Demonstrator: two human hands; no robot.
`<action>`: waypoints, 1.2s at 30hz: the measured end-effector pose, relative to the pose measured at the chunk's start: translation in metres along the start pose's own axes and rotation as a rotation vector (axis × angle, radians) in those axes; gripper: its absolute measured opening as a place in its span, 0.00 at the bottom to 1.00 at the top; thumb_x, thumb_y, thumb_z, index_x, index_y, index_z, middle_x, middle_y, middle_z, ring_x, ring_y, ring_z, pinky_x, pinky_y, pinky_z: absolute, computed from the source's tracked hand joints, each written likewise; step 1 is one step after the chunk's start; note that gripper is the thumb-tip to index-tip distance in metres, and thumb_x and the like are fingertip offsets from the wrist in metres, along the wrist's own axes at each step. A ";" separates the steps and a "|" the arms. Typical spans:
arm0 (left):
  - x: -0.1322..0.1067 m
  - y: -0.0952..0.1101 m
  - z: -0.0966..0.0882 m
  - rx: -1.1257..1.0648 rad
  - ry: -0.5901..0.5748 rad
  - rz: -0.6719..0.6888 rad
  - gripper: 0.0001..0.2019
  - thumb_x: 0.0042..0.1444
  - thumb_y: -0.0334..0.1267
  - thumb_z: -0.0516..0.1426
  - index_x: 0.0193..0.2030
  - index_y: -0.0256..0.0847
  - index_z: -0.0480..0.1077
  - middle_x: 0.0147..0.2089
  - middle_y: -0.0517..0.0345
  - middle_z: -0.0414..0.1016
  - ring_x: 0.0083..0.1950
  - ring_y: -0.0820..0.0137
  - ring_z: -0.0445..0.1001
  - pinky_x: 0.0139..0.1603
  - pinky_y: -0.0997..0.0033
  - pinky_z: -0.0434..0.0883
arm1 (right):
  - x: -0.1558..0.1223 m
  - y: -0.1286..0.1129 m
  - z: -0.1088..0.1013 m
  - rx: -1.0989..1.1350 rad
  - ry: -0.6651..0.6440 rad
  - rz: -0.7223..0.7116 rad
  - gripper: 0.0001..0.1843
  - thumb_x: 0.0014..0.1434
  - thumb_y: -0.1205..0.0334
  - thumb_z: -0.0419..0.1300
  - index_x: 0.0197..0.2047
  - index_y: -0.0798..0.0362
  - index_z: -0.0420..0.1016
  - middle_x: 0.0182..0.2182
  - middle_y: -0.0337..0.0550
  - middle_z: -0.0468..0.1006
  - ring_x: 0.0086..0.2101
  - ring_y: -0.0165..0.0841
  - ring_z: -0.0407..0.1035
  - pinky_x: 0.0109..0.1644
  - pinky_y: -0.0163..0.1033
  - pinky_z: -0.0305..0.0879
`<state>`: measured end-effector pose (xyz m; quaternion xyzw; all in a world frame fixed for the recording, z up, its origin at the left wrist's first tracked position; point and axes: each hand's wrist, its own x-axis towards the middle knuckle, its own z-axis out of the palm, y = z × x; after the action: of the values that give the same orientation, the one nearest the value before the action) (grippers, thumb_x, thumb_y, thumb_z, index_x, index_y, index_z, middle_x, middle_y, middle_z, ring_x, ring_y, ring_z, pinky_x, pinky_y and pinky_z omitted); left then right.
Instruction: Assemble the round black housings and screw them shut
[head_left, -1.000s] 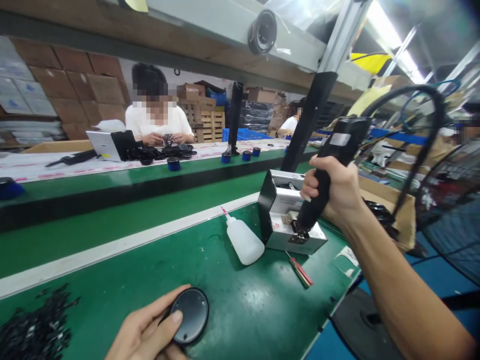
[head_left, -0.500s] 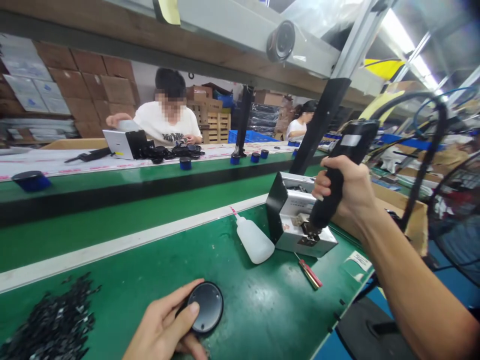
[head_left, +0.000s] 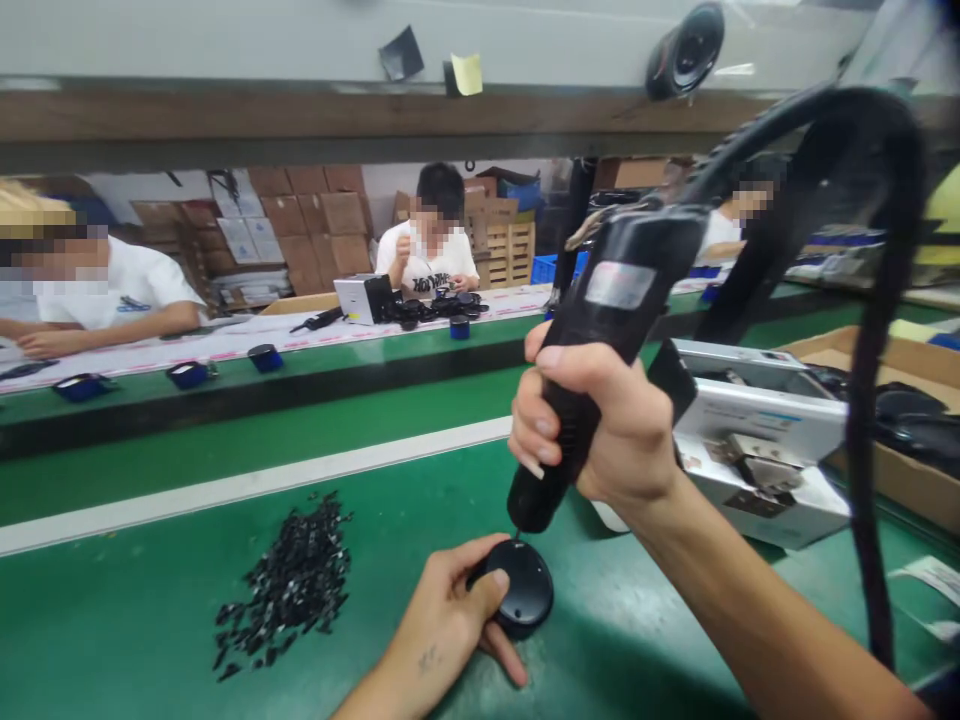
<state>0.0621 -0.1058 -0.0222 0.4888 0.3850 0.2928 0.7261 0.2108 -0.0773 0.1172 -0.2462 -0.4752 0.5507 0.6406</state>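
My right hand (head_left: pixel 600 425) is wrapped round a black electric screwdriver (head_left: pixel 596 320) with a thick black cable looping up and to the right. Its tip points down onto the top edge of a round black disc (head_left: pixel 523 597) lying on the green mat. My left hand (head_left: pixel 442 625) grips that disc from the left, thumb on its upper face and fingers curled under its edge. A heap of several small black parts (head_left: pixel 289 585) lies on the mat to the left of my left hand.
A white and grey machine box (head_left: pixel 757 440) stands to the right, with a cardboard box (head_left: pixel 900 420) of black parts behind it. A green conveyor (head_left: pixel 225 440) runs across the middle. Two other people work at the far bench among small blue caps (head_left: pixel 187 374).
My right hand has carried the screwdriver from the machine box leftward and down onto the disc. The camera has turned left, bringing the heap of parts and another person into view.
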 end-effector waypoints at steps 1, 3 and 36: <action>0.000 0.000 0.001 0.000 -0.007 0.003 0.29 0.51 0.54 0.62 0.50 0.30 0.69 0.38 0.49 0.76 0.20 0.68 0.79 0.18 0.79 0.67 | 0.001 0.006 0.005 0.005 -0.016 0.014 0.10 0.48 0.59 0.64 0.30 0.50 0.65 0.12 0.30 0.62 0.12 0.27 0.54 0.14 0.33 0.55; 0.000 0.000 0.001 -0.003 -0.010 0.006 0.27 0.51 0.54 0.62 0.47 0.32 0.69 0.38 0.51 0.75 0.19 0.69 0.78 0.17 0.79 0.66 | 0.002 0.014 0.011 0.004 -0.027 0.026 0.10 0.49 0.59 0.63 0.30 0.50 0.65 0.12 0.30 0.62 0.12 0.26 0.54 0.14 0.33 0.55; 0.009 -0.016 -0.010 0.032 0.066 -0.076 0.48 0.42 0.66 0.64 0.61 0.28 0.63 0.45 0.38 0.79 0.20 0.65 0.80 0.24 0.72 0.73 | -0.005 -0.079 -0.070 -0.195 0.503 -0.663 0.11 0.40 0.55 0.59 0.26 0.48 0.62 0.12 0.27 0.59 0.14 0.24 0.53 0.15 0.31 0.54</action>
<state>0.0587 -0.0994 -0.0418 0.4755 0.4318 0.2749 0.7155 0.3104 -0.0890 0.1521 -0.2663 -0.4074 0.1900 0.8526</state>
